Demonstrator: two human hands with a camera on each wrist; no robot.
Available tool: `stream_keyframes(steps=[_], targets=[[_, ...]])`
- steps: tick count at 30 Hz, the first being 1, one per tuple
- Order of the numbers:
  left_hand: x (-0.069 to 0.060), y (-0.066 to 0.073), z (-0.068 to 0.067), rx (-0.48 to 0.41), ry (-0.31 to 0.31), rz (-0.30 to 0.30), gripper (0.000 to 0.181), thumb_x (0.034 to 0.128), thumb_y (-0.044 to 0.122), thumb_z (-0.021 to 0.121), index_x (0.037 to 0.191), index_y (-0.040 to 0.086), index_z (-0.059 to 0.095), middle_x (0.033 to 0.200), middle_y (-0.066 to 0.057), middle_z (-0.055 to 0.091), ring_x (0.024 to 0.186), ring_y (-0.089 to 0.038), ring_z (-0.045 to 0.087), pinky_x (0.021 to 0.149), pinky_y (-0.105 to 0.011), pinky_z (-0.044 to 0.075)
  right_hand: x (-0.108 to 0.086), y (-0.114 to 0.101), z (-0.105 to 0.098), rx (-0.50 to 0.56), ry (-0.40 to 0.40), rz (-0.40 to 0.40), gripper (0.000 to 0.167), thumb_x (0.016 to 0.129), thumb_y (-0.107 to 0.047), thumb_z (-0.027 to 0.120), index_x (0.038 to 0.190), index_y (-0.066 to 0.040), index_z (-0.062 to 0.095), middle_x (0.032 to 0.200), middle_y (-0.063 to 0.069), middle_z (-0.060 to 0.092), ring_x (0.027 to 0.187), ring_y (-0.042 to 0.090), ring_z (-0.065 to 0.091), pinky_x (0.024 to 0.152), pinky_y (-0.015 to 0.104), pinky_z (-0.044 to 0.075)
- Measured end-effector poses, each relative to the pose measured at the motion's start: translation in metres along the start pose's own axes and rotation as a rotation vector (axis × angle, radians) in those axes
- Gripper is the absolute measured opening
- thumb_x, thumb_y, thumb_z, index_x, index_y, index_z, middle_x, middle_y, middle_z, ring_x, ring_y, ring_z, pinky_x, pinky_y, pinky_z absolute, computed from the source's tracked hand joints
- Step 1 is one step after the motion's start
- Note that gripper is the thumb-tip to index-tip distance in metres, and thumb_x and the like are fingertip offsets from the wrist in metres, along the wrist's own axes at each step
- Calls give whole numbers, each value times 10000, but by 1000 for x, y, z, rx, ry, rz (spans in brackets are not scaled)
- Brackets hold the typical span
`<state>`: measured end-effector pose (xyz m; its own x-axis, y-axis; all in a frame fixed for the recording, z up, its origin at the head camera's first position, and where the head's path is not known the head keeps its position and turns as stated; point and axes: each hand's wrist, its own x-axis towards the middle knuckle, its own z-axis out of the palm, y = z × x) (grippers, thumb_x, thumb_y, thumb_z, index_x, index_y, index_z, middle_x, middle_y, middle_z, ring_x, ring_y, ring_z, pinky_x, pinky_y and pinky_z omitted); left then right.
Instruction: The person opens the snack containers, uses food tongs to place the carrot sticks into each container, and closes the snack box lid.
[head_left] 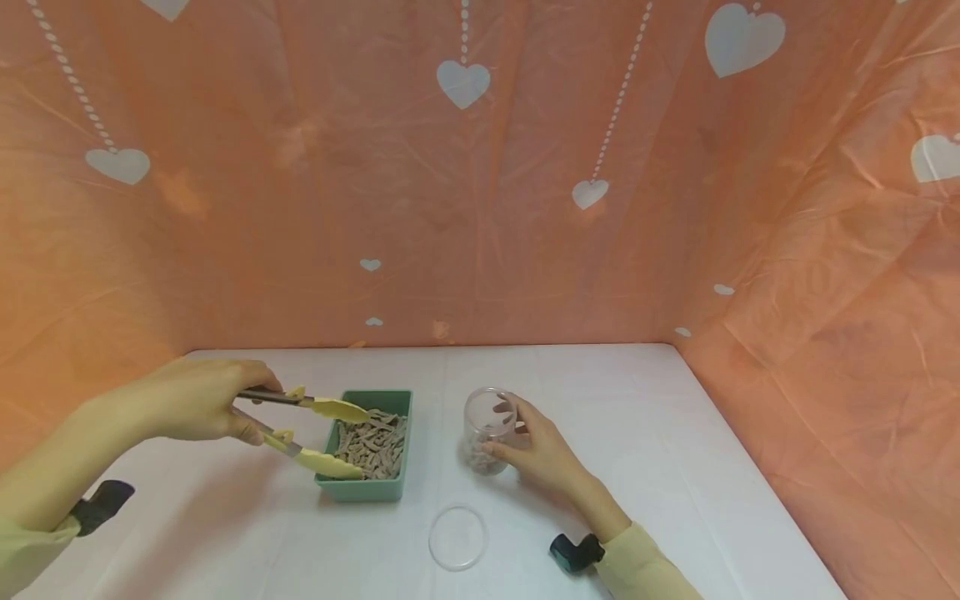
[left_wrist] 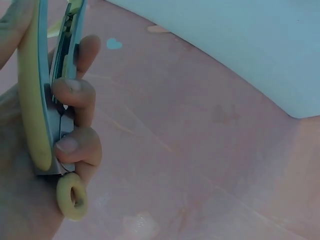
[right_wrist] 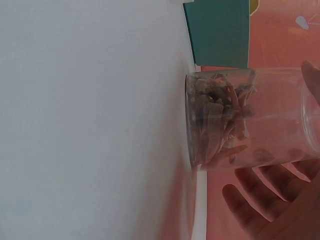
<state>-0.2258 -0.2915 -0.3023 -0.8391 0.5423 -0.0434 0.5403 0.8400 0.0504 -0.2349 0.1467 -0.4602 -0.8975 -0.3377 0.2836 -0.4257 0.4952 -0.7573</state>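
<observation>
My left hand (head_left: 202,398) grips a pair of tongs (left_wrist: 36,100) with yellow handles and yellow tips. The spread tips hang over the near-left part of a green rectangular box (head_left: 363,491), which holds many short, brown, dry-looking pieces (head_left: 375,446). To the right of the box a clear round jar (right_wrist: 277,120) stands upright on the table, its mouth uncovered. Brown pieces fill its lower part (right_wrist: 215,115). My right hand (head_left: 543,450) holds the jar from its right side, thumb and fingers curved round the wall. The tongs' tips are outside the left wrist view.
A clear ring-shaped lid (head_left: 457,538) lies flat on the white table (head_left: 622,400), in front of the box and jar. Orange curtains (head_left: 510,250) printed with white hearts close off the back and both sides. Each forearm wears a black wrist device (head_left: 576,553).
</observation>
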Motion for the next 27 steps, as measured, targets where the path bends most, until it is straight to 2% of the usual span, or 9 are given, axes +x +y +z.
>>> stream_keyframes(steps=[3,9,18,27], targets=[[2,2,-1,13,-4,0,528,713,470,920,1122,191,737,989,130,696,884,-161,690,764,-492,551,0,-1,0,0,-1,7,752,898,-279,836,1523,-70,476,1343,78,640,1171,266,626,986,481,510],[10,12,0,46,-24,-26,502,698,424,935,1104,208,736,952,128,691,825,-115,660,659,-400,508,0,-1,0,0,-7,19,754,901,-295,833,1525,-74,474,1348,78,637,1172,273,628,990,486,509],[23,21,-1,2,-94,-49,484,719,348,938,1118,157,743,982,96,692,788,-84,600,651,-380,496,2,1,-2,22,-8,10,756,896,-273,840,1525,-71,472,1349,91,639,1206,266,615,1004,491,501],[19,18,3,10,-104,-20,366,714,324,941,1001,236,732,919,156,666,794,-81,594,688,-394,503,1,0,-1,15,-17,4,756,905,-286,830,1526,-60,463,1358,97,632,1202,285,620,1001,495,507]])
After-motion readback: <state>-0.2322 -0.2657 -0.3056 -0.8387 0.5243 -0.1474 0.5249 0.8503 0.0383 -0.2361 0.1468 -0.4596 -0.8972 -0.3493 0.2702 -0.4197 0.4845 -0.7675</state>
